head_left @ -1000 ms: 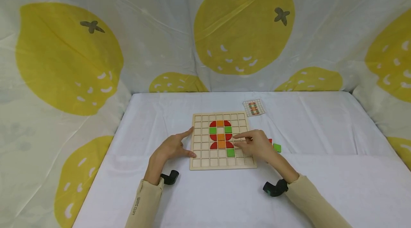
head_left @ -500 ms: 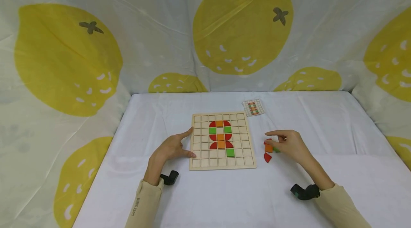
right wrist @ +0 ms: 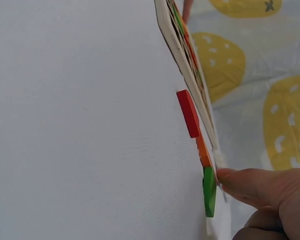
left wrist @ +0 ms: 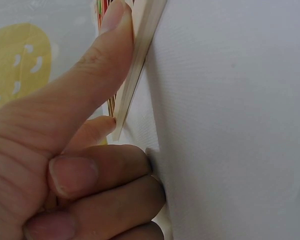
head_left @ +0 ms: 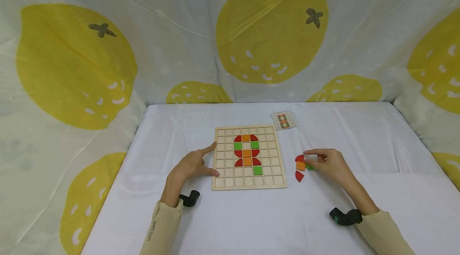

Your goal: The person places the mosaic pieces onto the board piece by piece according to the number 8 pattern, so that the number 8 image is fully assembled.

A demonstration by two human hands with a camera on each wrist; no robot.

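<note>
A square wooden grid board (head_left: 228,181) lies on the table with red, orange and green tiles set in its middle cells. At its left edge rests my left hand (head_left: 190,165), thumb and index finger spread along the rim; the left wrist view shows the thumb (left wrist: 102,62) against the board's side. My right hand (head_left: 332,163) is right of the board, over loose tiles, with a gap between index finger and thumb. Under it lies a green tile (right wrist: 209,192), partly hidden in the head view. Beside that are an orange square (head_left: 300,166) and two red quarter-round tiles (head_left: 299,176).
A small pattern card (head_left: 283,120) printed with a similar coloured design lies behind the board's far right corner. White cloth (head_left: 251,223) covers the table. A curtain with yellow lemons (head_left: 273,27) hangs around the back and sides.
My right hand has moved from over the board rightward to the loose tiles, then slightly further right, uncovering the orange and red ones. The left hand stays at the board's edge.
</note>
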